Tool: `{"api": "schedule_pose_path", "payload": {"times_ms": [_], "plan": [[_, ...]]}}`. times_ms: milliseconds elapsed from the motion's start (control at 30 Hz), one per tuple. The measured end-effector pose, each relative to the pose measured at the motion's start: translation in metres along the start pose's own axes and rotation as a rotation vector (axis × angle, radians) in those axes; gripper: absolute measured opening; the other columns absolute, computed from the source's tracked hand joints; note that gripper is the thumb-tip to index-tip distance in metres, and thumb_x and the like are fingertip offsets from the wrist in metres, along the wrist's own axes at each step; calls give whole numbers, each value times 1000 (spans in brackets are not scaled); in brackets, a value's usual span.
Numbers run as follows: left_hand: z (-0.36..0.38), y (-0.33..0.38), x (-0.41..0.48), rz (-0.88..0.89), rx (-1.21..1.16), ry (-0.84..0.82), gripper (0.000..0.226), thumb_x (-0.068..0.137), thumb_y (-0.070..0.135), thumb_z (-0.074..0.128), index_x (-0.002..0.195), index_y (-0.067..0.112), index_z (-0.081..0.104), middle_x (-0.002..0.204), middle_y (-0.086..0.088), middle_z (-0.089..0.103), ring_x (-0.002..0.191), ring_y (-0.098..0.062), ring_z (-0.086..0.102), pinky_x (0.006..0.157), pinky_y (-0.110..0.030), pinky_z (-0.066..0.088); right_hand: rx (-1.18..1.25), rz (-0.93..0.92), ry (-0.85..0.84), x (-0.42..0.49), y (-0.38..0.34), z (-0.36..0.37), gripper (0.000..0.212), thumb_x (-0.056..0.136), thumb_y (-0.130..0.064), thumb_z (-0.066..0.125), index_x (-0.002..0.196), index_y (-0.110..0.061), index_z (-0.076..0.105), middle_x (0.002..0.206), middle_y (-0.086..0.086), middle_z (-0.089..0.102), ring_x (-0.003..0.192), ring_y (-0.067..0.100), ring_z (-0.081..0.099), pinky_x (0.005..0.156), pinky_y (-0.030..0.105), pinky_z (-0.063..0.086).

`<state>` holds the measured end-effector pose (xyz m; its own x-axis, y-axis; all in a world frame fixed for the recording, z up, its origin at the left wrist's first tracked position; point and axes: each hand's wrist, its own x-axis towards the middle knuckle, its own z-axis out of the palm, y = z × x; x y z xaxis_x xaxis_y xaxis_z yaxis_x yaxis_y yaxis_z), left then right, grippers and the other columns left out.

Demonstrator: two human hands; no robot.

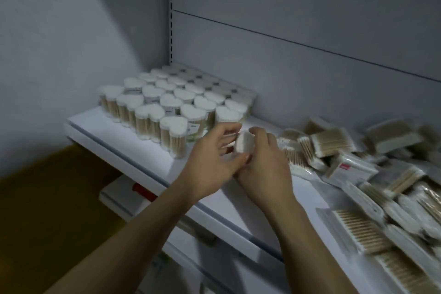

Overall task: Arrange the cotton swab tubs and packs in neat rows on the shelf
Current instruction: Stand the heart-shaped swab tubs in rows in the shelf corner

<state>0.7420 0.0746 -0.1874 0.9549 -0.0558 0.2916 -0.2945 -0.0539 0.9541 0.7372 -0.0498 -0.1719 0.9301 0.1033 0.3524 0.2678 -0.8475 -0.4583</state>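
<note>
Tub of swabs between left hand and right hand

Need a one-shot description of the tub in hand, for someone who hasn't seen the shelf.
On the white shelf, look between the block of upright heart-shaped tubs on the left and the loose heap of packs on the right. There the left hand and right hand grip one tub. It alone is tilted and out of the rows, white end toward the camera.
</note>
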Motion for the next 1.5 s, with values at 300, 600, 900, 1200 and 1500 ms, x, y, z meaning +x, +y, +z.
{"api": "schedule_pose_path", "payload": {"times_ms": [300, 600, 900, 1200, 1500], "plan": [[-26, -37, -7, 114, 866, -13, 38, 94, 25, 48, 129, 13, 41, 116, -6, 53, 107, -23, 51, 86, -30, 39, 52, -83, -193, 59, 3, 8, 62, 77, -13, 78, 131, -32, 53, 116, -9, 51, 101, 8, 53, 88, 32, 51], [-26, -41, -11, 180, 918, -73, 51, 89, 33, 55, 134, 10, 44, 137, -15, 40, 107, -31, 54, 89, -41, 49, 323, -91, 69, 53, 2, 35, 44, 80, 4, 73, 108, -30, 67, 117, -4, 53, 107, 1, 57, 87, 11, 48], [-25, -46, -12, 144, 933, -20, 63, 91, 24, 56, 144, -2, 37, 150, -22, 32, 123, -35, 51, 99, -41, 45, 239, -97, 152, 52, 2, 52, 41, 84, -7, 72, 115, -33, 66, 118, -4, 54, 102, 2, 56, 81, 12, 49], [-22, -39, -12, 240, 800, 61, 41, 82, 4, 63, 121, 5, 51, 125, -16, 44, 90, -30, 56, 74, -41, 52, -22, -36, 131, 14, 13, 11, 50, 88, -28, 65, 136, -35, 51, 124, -11, 52, 104, -4, 46, 89, 10, 39], [71, 3, -16, 466, 802, -271, 21, 92, 25, 52, 111, 21, 60, 112, 2, 59, 103, -20, 50, 86, -36, 41, -185, 181, 187, -80, 57, -72, 48, 86, -33, 67, 132, -39, 53, 136, -9, 48, 124, 9, 44, 96, 20, 32]]}}
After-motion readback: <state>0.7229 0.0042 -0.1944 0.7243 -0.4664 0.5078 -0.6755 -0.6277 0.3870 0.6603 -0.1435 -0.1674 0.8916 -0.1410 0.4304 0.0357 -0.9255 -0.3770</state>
